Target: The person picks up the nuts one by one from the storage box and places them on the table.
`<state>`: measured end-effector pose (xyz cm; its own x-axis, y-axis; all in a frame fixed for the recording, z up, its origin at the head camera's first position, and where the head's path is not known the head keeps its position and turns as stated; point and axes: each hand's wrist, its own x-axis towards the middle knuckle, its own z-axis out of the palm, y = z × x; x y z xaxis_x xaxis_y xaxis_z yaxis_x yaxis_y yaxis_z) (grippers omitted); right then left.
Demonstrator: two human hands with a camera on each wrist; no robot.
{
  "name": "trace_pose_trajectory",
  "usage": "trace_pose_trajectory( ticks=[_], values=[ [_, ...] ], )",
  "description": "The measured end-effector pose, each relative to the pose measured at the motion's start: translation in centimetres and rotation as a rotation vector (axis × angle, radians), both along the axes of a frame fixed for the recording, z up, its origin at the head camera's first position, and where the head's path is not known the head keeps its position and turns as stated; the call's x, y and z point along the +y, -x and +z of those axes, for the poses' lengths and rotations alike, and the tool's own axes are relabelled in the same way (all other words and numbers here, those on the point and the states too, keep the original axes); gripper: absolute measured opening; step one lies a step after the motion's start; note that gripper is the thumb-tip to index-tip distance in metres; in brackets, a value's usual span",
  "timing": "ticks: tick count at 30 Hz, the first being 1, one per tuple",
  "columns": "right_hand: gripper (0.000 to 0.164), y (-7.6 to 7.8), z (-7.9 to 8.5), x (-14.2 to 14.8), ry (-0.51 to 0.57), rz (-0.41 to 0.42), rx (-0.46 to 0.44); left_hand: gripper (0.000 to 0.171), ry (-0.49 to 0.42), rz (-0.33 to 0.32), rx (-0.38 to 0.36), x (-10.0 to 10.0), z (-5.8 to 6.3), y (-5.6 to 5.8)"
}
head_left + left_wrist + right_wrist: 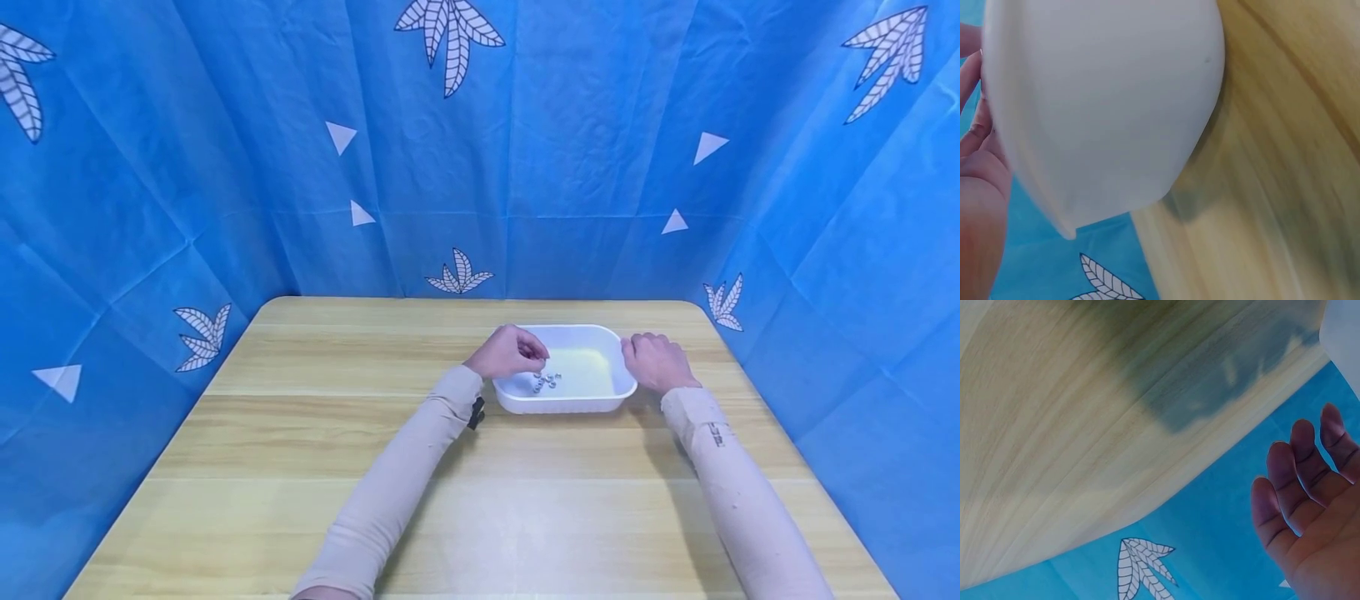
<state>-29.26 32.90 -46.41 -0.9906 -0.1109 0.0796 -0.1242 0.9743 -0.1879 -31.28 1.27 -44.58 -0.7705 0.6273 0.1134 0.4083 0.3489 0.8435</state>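
Note:
A white plastic tray [576,406] stands near the back of the wooden table. Several small shiny metal pieces [551,382], too small to name, lie in its left part. My left hand [510,352] reaches over the tray's left rim with bent fingers, thumb and fingertips drawn close together just above these pieces. I cannot tell whether one is between them. In the left wrist view, the tray's outer wall hides part of the hand. At the tray's right end, my right hand [657,362] is at the rim. Its fingers [1282,465] are loosely bent outside the tray, the thumb out of the right wrist view.
The light wooden table [300,500] has rounded back corners. Blue cloth [585,167] with leaf and triangle prints hangs behind it and along both sides. A small black item [477,412] is at the left sleeve's cuff.

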Motion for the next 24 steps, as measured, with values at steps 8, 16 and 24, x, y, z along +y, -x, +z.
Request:
trace_pose_trajectory(
  ticks=[8, 16, 24],
  values=[
    [0.056, -0.1, 0.0, 0.1, -0.004, -0.002, -0.002, 0.016, -0.028, 0.009, -0.005, -1.2, 0.9, -0.3],
    [0.059, -0.1, 0.2, -0.1, -0.005, -0.003, -0.016, 0.015, -0.023, 0.037, 0.003, -2.8, 1.3, -0.1],
    [0.058, 0.0, -0.1, 0.1, -0.006, -0.001, -0.012, 0.017, -0.026, 0.058, 0.021, -4.6, 2.1, -0.2]
  ],
)
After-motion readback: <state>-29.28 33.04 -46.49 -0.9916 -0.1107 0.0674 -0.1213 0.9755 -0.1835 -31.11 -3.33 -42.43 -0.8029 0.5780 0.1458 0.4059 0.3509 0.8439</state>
